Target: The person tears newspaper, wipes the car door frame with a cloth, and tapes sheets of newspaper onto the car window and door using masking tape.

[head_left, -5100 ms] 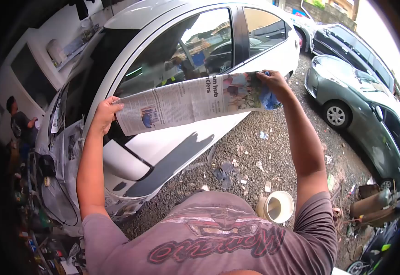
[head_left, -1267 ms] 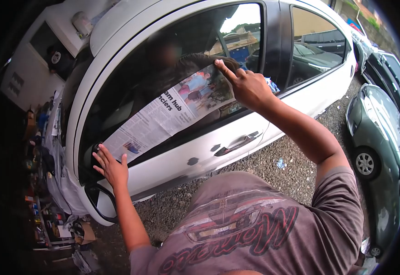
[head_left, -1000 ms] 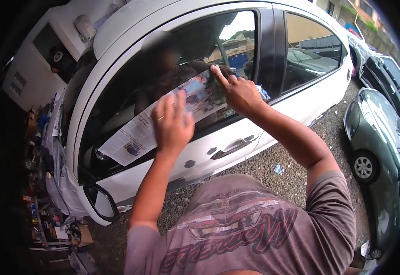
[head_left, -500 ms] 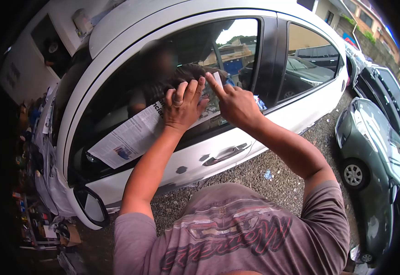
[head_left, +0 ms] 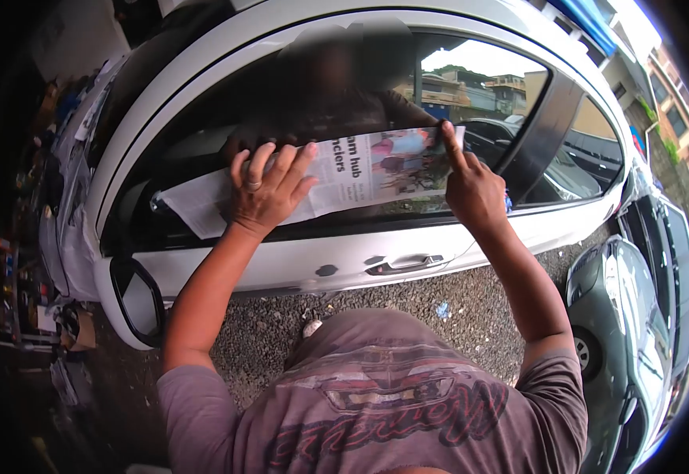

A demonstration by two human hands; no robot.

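Though one end is colourful, the newspaper [head_left: 335,178] is greyish.

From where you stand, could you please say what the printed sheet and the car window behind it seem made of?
Printed sheet: likely matte newsprint, judging by its headline type and dull look. Car window: probably glossy dark glass, given its clear reflections.

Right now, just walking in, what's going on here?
A person is holding a strip of newspaper along the lower part of a white car's front side window. The left hand is spread over the strip; the right hand has one fingertip at its upper edge, near the printed photo.
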